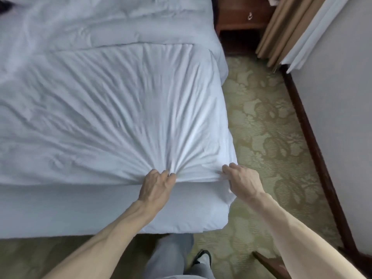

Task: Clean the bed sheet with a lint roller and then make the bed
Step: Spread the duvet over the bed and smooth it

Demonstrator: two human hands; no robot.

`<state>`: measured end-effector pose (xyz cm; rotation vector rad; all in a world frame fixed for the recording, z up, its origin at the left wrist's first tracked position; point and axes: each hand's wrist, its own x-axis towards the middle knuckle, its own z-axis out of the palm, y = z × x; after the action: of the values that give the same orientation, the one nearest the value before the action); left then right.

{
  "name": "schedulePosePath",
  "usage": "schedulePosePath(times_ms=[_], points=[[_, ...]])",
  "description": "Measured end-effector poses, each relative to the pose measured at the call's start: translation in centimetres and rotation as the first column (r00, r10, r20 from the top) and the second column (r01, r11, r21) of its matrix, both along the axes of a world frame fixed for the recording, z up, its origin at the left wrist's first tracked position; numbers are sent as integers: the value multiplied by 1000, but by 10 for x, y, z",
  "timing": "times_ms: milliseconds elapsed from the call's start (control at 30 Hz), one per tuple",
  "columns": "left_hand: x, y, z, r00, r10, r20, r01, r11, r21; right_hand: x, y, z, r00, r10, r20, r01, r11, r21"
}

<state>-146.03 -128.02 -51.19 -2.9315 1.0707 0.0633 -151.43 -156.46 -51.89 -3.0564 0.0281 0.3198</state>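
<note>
Two hands on the cloth, both clamped. My left hand (158, 187) has a fistful of the bed sheet (120, 109) bunched at the near edge of the bed (80, 210), with creases fanning out from the fist across the top. My right hand (242, 183) grips the sheet's edge at the near right corner, fingers curled into the fabric. The two hands are apart but near each other. The sheet covers the top and is wrinkled, and a folded duvet (100, 23) lies further up. The lint roller is not in view, so I can't judge whether rolling is done. This looks like the bed-making part: pulling the sheet tight at the corner.

Risks as I read them:
- Pulling from one bunched point drags the cloth into a fan, not flat. The narrow grip may deepen the creases instead of smoothing them.
- A hard tug toward me could pull the far side loose. That side is out of frame, so I wouldn't catch it.
- The corner may slip off the mattress edge if the right hand lets go before tucking.
- The duvet looks to rest on the same sheet and may skew with the pull.
- My shoe (203, 256) is close to the bed base on the patterned carpet (261, 127). A dark wooden piece (267, 264) sits nearby and is easy to catch when stepping round.
</note>
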Motion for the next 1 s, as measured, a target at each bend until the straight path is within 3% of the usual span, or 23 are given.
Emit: schedulePosePath(times_ms=[200, 367, 467, 567, 700, 767, 867, 1000], points=[[-83, 11, 67, 996, -76, 44, 76, 997, 0, -80, 3, 52, 996, 88, 0, -88, 996, 21], [-133, 21, 99, 993, -104, 61, 101, 993, 52, -122, 0, 89, 982, 157, -101, -154, 987, 32], [-159, 44, 92, 997, -78, -2, 77, 988, 135, -149, 17, 93, 946, 247, -210, -230, 968, 102], [-179, 66, 71, 999, -8, -51, 24, 944, 329, -168, 46, 83, 902, 300, -311, -271, 953, 135], [-195, 90, 45, 992, 61, -108, -11, 910, 415, -174, 72, 64, 867, 256, -428, -241, 966, 89], [-190, 97, 53, 991, 93, -94, -46, 909, 414, -172, 75, 60, 795, 213, -568, -235, 971, 36], [-182, 119, 47, 954, 141, -263, -37, 930, 365, -162, 75, 64, 704, 114, -701, -193, 981, -34], [-179, 172, 35, 894, 256, -369, -133, 936, 327, -124, 95, 69, 774, 93, -626, -167, 984, -61]])
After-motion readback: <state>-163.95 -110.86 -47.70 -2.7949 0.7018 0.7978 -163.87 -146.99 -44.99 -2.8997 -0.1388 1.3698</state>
